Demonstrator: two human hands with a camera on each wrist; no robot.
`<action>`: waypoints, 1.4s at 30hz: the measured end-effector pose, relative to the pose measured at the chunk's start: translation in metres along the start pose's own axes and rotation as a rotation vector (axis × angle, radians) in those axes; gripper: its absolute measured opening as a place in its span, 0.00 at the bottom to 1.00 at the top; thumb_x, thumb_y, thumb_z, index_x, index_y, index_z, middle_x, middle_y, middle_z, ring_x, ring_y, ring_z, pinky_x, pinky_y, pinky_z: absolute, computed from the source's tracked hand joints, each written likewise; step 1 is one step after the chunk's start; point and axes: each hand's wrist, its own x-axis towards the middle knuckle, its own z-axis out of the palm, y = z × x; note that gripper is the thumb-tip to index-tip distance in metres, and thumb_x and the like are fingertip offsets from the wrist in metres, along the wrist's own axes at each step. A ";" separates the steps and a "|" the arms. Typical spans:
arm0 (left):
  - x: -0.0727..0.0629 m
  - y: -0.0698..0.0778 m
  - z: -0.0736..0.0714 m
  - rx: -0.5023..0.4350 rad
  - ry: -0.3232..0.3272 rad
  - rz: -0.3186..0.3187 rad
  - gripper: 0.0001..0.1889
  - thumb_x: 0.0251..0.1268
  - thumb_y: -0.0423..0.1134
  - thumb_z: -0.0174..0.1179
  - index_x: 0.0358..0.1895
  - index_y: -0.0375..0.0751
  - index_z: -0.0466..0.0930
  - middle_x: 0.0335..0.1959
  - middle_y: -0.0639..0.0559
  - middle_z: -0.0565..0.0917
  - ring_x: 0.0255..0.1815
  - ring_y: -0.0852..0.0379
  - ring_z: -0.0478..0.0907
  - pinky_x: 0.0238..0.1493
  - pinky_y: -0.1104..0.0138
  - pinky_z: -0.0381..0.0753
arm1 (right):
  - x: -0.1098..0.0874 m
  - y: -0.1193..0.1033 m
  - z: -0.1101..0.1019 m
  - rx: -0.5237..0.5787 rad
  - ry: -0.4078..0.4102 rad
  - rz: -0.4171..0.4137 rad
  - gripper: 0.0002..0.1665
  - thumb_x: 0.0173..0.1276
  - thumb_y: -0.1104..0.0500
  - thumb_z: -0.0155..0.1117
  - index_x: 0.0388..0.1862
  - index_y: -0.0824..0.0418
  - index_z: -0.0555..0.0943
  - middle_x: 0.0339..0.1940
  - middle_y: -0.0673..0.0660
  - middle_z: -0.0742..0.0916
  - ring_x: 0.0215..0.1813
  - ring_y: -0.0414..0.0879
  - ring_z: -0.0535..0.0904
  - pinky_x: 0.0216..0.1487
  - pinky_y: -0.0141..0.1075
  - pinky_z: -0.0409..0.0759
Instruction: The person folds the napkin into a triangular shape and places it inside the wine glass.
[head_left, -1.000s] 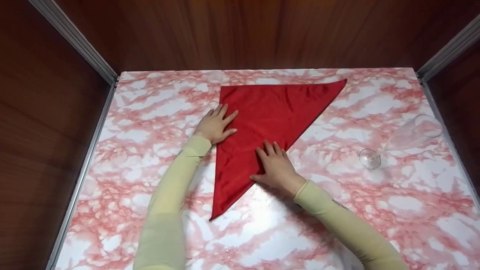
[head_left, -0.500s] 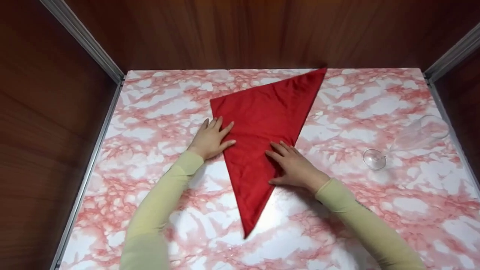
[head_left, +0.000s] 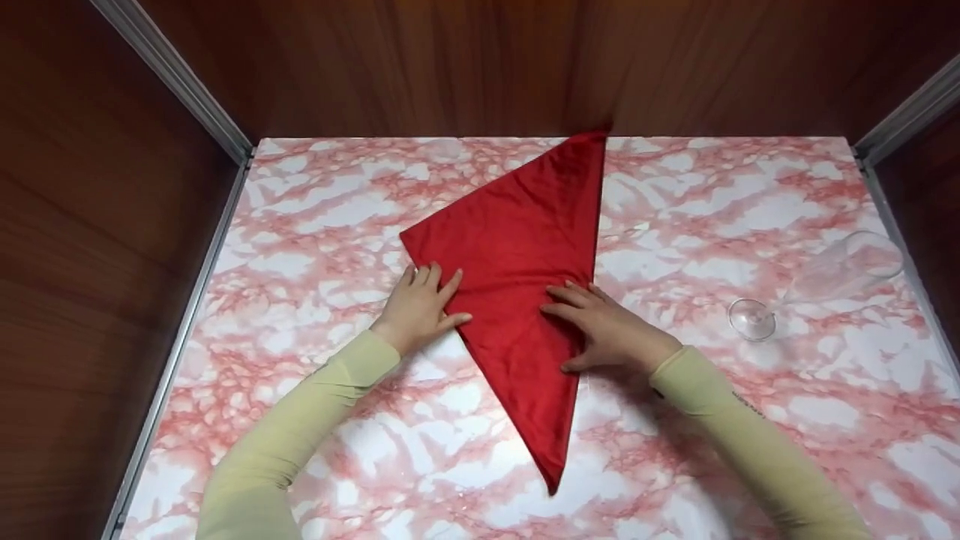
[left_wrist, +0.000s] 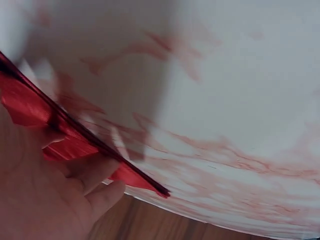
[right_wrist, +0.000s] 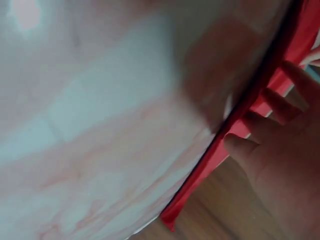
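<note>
Evidently, in the head view, the red cloth [head_left: 517,247] lies on the table [head_left: 300,262] as a folded triangle between the two hands. The left hand [head_left: 418,309] is spread wide, its fingertips resting on the near-side slanting edge; the right hand [head_left: 611,330] is also spread, fingers slightly bent, touching the opposite edge. Neither appears to grip. Beyond both hands, the cloth's far tip reaches the wooden panel [head_left: 450,67]; well apart to the right of the right hand, a clear stemmed glass [head_left: 832,274] lies on its side.

In the left wrist view, stacked cloth layers show along the edge beside the left fingers.

In the right wrist view, the right fingers lie spaced apart over the other edge; firm pressure cannot be judged.

The step in hand seems to be positioning the folded cloth. The next move likely calls for even pressure from both hands, so the layers stay aligned.
</note>
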 end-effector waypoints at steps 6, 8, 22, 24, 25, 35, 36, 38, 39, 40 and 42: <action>0.011 -0.012 -0.002 -0.001 0.018 0.002 0.33 0.74 0.61 0.37 0.74 0.48 0.57 0.69 0.34 0.62 0.69 0.37 0.57 0.71 0.48 0.48 | 0.008 -0.031 0.015 -0.069 0.033 -0.004 0.50 0.55 0.35 0.68 0.70 0.59 0.67 0.73 0.67 0.62 0.74 0.64 0.51 0.72 0.54 0.46; 0.018 -0.020 -0.002 -0.013 0.002 -0.009 0.32 0.74 0.60 0.36 0.76 0.50 0.53 0.73 0.36 0.54 0.73 0.38 0.50 0.72 0.49 0.42 | 0.012 -0.045 0.021 -0.085 0.030 -0.022 0.50 0.57 0.34 0.66 0.72 0.58 0.64 0.73 0.66 0.61 0.74 0.65 0.50 0.72 0.55 0.46; 0.048 -0.050 0.005 -0.065 -0.050 -0.071 0.32 0.75 0.59 0.37 0.77 0.55 0.47 0.77 0.41 0.46 0.75 0.41 0.41 0.72 0.49 0.43 | 0.031 -0.089 0.052 -0.140 -0.062 -0.042 0.43 0.68 0.36 0.54 0.77 0.49 0.55 0.78 0.58 0.54 0.76 0.60 0.44 0.72 0.54 0.47; 0.050 -0.051 0.005 -0.059 -0.059 -0.079 0.31 0.75 0.58 0.36 0.77 0.55 0.47 0.77 0.42 0.46 0.75 0.41 0.41 0.72 0.49 0.44 | 0.032 -0.089 0.053 -0.149 -0.058 -0.035 0.42 0.69 0.38 0.54 0.77 0.49 0.56 0.78 0.57 0.54 0.76 0.59 0.44 0.72 0.54 0.47; 0.051 -0.051 0.004 -0.057 -0.063 -0.081 0.31 0.76 0.58 0.36 0.77 0.55 0.47 0.77 0.42 0.46 0.75 0.41 0.41 0.72 0.49 0.44 | 0.033 -0.089 0.053 -0.154 -0.056 -0.034 0.41 0.70 0.38 0.54 0.77 0.50 0.56 0.78 0.57 0.54 0.76 0.59 0.44 0.72 0.54 0.47; 0.052 -0.050 0.000 -0.052 -0.073 -0.075 0.31 0.75 0.58 0.37 0.77 0.54 0.46 0.77 0.41 0.46 0.75 0.41 0.42 0.71 0.50 0.48 | 0.033 -0.085 0.052 -0.175 -0.048 -0.039 0.41 0.69 0.39 0.55 0.76 0.50 0.57 0.77 0.58 0.56 0.76 0.59 0.47 0.71 0.54 0.49; 0.051 -0.050 0.000 -0.055 -0.073 -0.075 0.32 0.75 0.58 0.38 0.77 0.54 0.46 0.77 0.41 0.46 0.75 0.41 0.42 0.71 0.50 0.48 | 0.032 -0.084 0.051 -0.176 -0.049 -0.041 0.41 0.69 0.39 0.55 0.76 0.50 0.57 0.77 0.58 0.56 0.76 0.59 0.47 0.71 0.54 0.49; 0.050 -0.049 0.001 -0.063 -0.070 -0.075 0.32 0.75 0.58 0.38 0.77 0.54 0.46 0.77 0.41 0.46 0.75 0.42 0.42 0.71 0.50 0.49 | 0.030 -0.081 0.051 -0.176 -0.056 -0.045 0.41 0.69 0.39 0.55 0.76 0.50 0.57 0.77 0.57 0.55 0.76 0.59 0.47 0.71 0.54 0.48; 0.049 -0.049 0.001 -0.069 -0.068 -0.076 0.32 0.75 0.59 0.37 0.77 0.54 0.46 0.77 0.41 0.45 0.75 0.42 0.42 0.71 0.50 0.48 | 0.029 -0.079 0.050 -0.173 -0.060 -0.047 0.41 0.69 0.40 0.55 0.76 0.50 0.57 0.77 0.57 0.55 0.76 0.58 0.46 0.71 0.54 0.48; 0.048 -0.049 0.002 -0.071 -0.068 -0.076 0.32 0.75 0.59 0.37 0.77 0.54 0.46 0.77 0.41 0.45 0.75 0.42 0.42 0.71 0.50 0.48 | 0.028 -0.077 0.050 -0.169 -0.063 -0.050 0.41 0.69 0.40 0.55 0.76 0.50 0.57 0.77 0.57 0.55 0.76 0.58 0.46 0.71 0.55 0.48; 0.046 -0.048 0.003 -0.078 -0.070 -0.077 0.33 0.74 0.60 0.37 0.77 0.54 0.46 0.77 0.41 0.45 0.76 0.42 0.41 0.71 0.50 0.48 | 0.025 -0.072 0.048 -0.165 -0.071 -0.058 0.41 0.69 0.40 0.56 0.76 0.49 0.57 0.77 0.56 0.55 0.76 0.58 0.46 0.71 0.56 0.47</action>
